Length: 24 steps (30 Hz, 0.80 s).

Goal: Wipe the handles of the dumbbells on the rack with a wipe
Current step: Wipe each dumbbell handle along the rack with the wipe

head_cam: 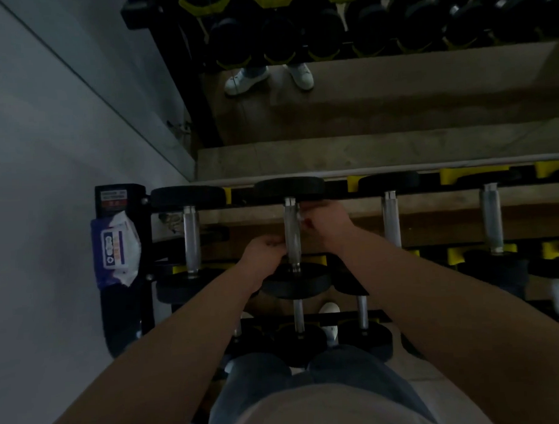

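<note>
Head view: right hand (328, 224) fingers (307, 210) are clenched on what seems a small pale wipe (301, 216), though it is too dim to be sure, at the far end of a silver knurled metal handle (292, 233), while the left hand (264, 252) curls its fingers round that handle's near end. The handle belongs to the second black round-headed dumbbell (295, 280) from the left on the top tier of the black and yellow steel rack (437, 190), so the job looks barely begun. Handles to the right and on the lower tier likely remain; a blue and white packet of wipes (116, 247) sits at the rack's left end.
</note>
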Each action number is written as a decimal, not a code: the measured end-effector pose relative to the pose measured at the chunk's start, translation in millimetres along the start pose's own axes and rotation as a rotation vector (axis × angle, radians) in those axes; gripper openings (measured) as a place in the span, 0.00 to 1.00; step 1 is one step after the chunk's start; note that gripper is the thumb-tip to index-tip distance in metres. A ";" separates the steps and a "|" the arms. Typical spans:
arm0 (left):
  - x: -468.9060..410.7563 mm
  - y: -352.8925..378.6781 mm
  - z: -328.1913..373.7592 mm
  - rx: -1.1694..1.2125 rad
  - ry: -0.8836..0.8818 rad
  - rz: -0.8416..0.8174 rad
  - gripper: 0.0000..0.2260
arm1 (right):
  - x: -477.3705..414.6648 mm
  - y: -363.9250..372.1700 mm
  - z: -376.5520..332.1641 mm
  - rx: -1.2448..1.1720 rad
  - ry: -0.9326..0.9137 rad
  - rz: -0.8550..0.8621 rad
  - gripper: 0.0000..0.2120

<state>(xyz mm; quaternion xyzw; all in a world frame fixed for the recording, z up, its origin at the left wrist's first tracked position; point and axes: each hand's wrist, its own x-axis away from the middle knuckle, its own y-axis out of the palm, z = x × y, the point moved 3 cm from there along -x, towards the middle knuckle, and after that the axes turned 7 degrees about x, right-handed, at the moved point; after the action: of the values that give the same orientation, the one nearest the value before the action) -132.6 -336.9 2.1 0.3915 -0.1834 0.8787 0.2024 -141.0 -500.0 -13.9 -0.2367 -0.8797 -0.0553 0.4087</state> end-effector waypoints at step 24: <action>-1.3 -1.2 2.2 0.047 -0.038 -0.076 0.12 | -11.0 -3.9 22.2 0.381 0.026 -0.405 0.10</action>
<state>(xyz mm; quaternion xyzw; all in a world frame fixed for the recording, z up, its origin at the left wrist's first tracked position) -129.8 -337.2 2.7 0.4195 -0.1515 0.8669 0.2227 -152.1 -501.1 -36.3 0.0258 -0.8983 0.0276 0.4378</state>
